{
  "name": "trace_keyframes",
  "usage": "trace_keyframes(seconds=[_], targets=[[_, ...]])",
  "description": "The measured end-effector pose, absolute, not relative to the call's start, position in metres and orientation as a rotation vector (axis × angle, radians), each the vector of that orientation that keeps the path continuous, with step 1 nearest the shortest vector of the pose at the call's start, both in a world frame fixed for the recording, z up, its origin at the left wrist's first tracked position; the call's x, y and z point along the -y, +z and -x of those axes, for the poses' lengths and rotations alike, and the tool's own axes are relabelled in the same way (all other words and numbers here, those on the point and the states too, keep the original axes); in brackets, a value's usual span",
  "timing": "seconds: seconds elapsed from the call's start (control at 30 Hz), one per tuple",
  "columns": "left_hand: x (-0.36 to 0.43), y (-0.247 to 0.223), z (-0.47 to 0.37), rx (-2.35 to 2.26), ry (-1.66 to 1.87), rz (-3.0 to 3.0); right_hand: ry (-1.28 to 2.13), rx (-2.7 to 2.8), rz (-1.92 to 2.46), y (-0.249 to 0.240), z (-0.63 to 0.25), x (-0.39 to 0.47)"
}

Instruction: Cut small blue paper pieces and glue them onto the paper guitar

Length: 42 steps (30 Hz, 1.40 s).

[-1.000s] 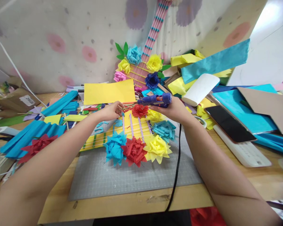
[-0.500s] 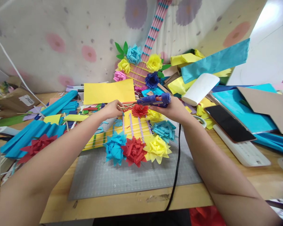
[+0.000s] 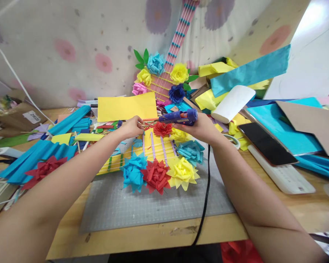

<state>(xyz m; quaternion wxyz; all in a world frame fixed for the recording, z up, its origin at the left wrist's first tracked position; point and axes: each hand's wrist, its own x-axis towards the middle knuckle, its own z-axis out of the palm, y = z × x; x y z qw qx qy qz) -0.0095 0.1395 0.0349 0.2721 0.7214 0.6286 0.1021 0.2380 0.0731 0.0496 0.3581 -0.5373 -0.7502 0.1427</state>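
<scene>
A blue hot glue gun (image 3: 177,117) is held in my right hand (image 3: 199,128), its orange nozzle pointing left toward my left hand (image 3: 133,126). The left fingertips are pinched together beside the nozzle; what they hold, if anything, is too small to make out. Below both hands lies a yellow paper guitar (image 3: 148,151) with purple strips and white strings. Around its body sit a red paper flower (image 3: 156,175), a blue one (image 3: 133,171), a yellow one (image 3: 182,171), a teal one (image 3: 191,152) and a smaller red one (image 3: 162,128) near the nozzle.
A grey cutting mat (image 3: 142,215) lies under the guitar, crossed by a black cord (image 3: 205,201). A pink flowered guitar (image 3: 173,54) leans on the back wall. Right are a phone (image 3: 267,143) and a white keyboard-like device (image 3: 285,175); left, blue crepe paper (image 3: 35,160) and a loose red flower (image 3: 44,171).
Almost nothing differs. My left hand and the glue gun have shifted very slightly; the gun stays in my right hand.
</scene>
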Motion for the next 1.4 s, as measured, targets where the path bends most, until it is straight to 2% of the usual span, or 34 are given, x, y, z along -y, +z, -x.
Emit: trace_keyframes(seconds=[0.27, 0.6, 1.4], targets=[[-0.128, 0.042, 0.01, -1.589, 0.425, -1.656, 0.374, 1.947, 1.389, 0.051, -0.238, -0.072], [-0.135, 0.024, 0.021, -1.453, 0.592, -1.635, 0.343, 1.944, 1.372, 0.05, -0.239, -0.073], [-0.126, 0.031, 0.014, -1.529, 0.505, -1.651, 0.363, 1.939, 1.327, 0.049, -0.24, -0.073]])
